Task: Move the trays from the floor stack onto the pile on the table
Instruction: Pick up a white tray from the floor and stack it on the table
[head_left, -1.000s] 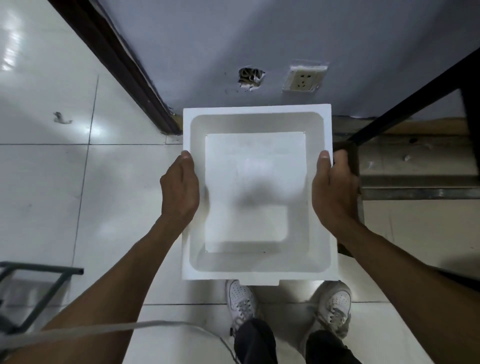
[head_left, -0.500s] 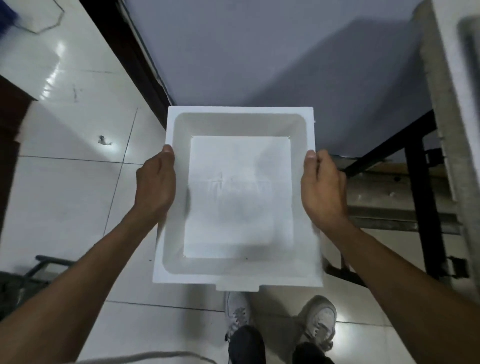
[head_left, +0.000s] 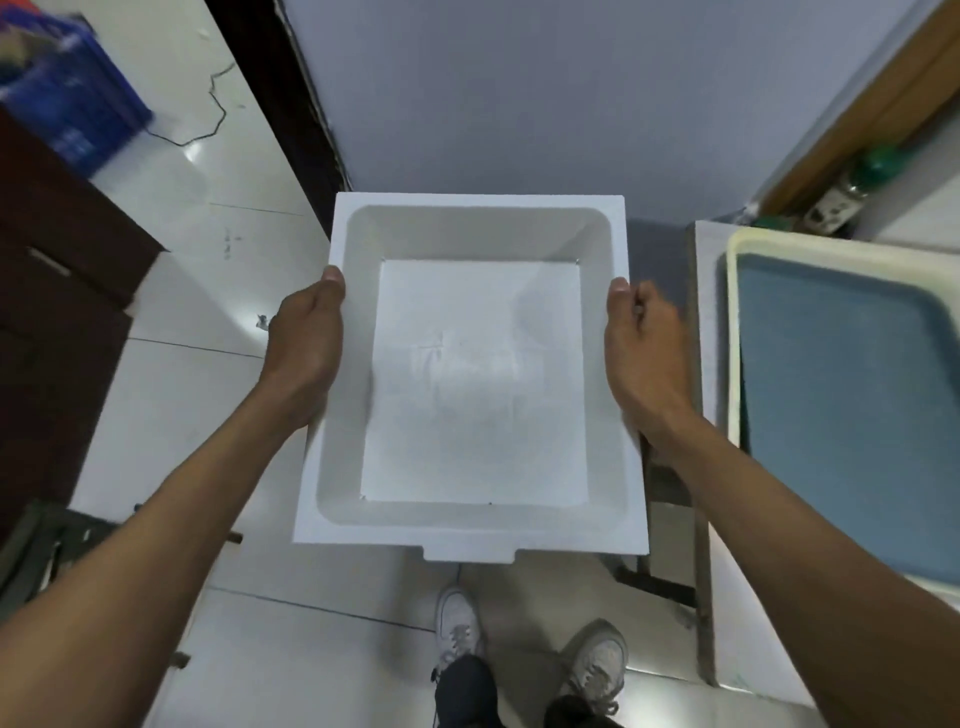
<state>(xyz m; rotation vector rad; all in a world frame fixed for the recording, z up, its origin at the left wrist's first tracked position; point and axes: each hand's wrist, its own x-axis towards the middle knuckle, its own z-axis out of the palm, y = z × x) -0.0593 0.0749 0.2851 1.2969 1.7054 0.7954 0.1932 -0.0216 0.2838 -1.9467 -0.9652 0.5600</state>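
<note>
I hold a white foam tray (head_left: 470, 379) level in the air in front of me, above the floor. My left hand (head_left: 306, 332) grips its left rim and my right hand (head_left: 641, 343) grips its right rim, thumbs on top. To the right, the table (head_left: 706, 332) carries a cream-rimmed tray with a blue-grey inside (head_left: 852, 395); it lies just right of my right hand. The floor stack is out of sight.
A dark wooden cabinet (head_left: 57, 291) stands at the left, with a blue crate (head_left: 67, 114) behind it. A grey wall (head_left: 519, 93) is ahead. The table's dark metal legs (head_left: 660, 571) and my shoes (head_left: 460, 623) are below the tray. White floor tiles lie to the left.
The white tray has risen with both hands still on it, and my view has lifted and turned right, so the table top and its tray have come into sight.
</note>
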